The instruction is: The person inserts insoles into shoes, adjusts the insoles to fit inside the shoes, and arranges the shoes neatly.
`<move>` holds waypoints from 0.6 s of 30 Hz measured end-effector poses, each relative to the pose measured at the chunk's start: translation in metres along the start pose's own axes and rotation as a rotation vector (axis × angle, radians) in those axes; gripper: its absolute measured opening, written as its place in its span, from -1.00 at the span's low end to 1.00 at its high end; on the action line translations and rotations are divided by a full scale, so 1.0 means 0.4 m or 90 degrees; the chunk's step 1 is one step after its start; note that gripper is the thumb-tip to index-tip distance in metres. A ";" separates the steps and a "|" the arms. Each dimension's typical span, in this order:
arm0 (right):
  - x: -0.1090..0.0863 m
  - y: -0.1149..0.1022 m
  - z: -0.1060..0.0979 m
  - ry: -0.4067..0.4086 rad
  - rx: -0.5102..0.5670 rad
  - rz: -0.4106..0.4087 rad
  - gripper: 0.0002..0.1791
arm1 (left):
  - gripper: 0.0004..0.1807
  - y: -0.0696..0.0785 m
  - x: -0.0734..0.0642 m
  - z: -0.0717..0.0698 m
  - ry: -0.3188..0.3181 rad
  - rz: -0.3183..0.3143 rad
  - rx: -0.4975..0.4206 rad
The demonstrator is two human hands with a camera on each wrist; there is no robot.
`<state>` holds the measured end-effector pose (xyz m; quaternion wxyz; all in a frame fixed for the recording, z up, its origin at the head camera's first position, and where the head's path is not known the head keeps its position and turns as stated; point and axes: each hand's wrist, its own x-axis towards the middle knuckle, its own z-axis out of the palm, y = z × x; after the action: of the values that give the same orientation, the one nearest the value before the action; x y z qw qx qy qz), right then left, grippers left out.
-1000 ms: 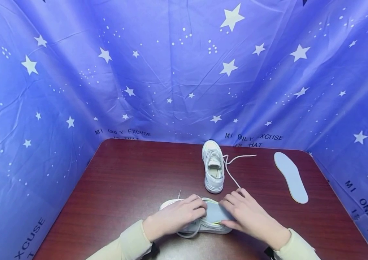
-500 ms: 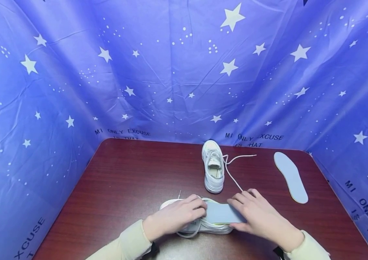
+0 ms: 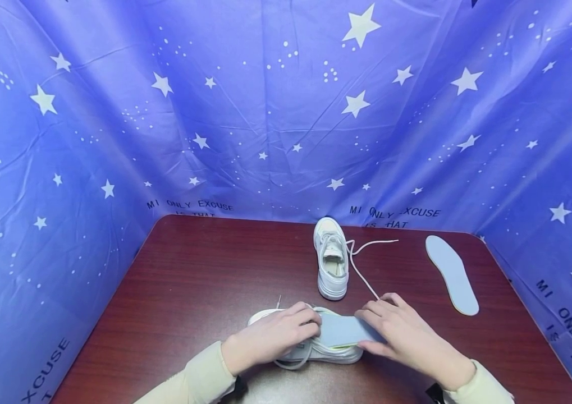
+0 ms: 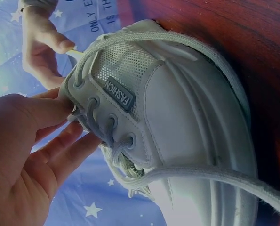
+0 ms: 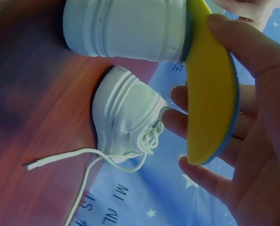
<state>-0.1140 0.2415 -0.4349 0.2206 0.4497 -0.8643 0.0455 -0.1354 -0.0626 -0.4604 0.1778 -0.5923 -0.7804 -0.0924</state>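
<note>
A white sneaker [image 3: 348, 354] lies sideways at the table's front, toe to the left, its laces loose. My left hand [image 3: 277, 338] is over its front part; in the left wrist view, thumb and fingers grip the upper's edge beside the lace eyelets. A grey-blue insole [image 3: 343, 331] sits partly in the shoe opening, its heel end raised out past the back of the shoe. Its yellow underside shows in the right wrist view. My right hand [image 3: 407, 339] holds that raised end between thumb and fingers. The insole's front end is hidden inside the sneaker.
A second white sneaker [image 3: 333, 289] stands behind the first, its loose lace [image 3: 374, 243] trailing right. Another grey-blue insole [image 3: 452, 275] lies flat at the right of the dark red table [image 3: 205, 264]. A blue star-patterned curtain [image 3: 265, 112] surrounds the table.
My right hand has moved right and slightly back from the shoe, drawing the insole's heel end further out of the opening. My left hand has stayed in place on the sneaker.
</note>
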 end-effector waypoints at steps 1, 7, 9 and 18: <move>0.000 -0.001 0.002 0.006 0.005 0.001 -0.49 | -0.64 0.000 0.000 0.000 0.000 -0.002 -0.001; 0.004 -0.005 0.007 0.031 0.020 0.000 -0.57 | -0.64 0.001 -0.001 -0.002 -0.002 -0.009 -0.003; 0.005 -0.007 0.007 0.034 0.022 -0.001 -0.59 | -0.65 0.001 -0.001 -0.002 0.000 -0.008 -0.003; 0.010 -0.009 0.010 0.045 0.038 -0.011 -0.64 | -0.70 0.003 0.002 0.000 0.014 -0.002 0.002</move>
<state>-0.1145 0.2352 -0.4375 0.2381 0.4613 -0.8504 0.0853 -0.1346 -0.0617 -0.4603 0.1871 -0.5899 -0.7794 -0.0976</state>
